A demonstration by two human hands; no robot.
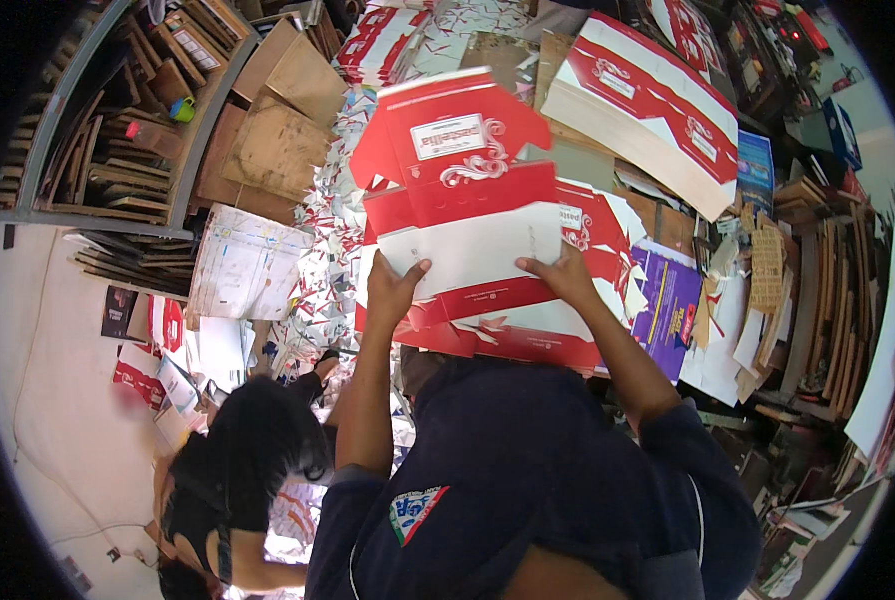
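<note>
Between my two hands is a die-cut cardboard box blank [467, 185], red with a white band, a pale label panel and white swirls. My left hand [395, 288] grips its left side, the thumb lying on the white band. On the right side my right hand [567, 276] holds it the same way, thumb on top and fingers hidden behind. Creases cross the blank, and its far part fans out into angled flaps. Under it lie more red and white box blanks [602, 225], partly covered by the one I hold.
A tall stack of red and white printed sheets [657, 100] stands at far right. Purple printed card [667, 300] lies right of my hands. Paper scraps [332, 250] litter the floor at left, by shelves [182, 190] of boards. Another person [257, 450] bends low at lower left.
</note>
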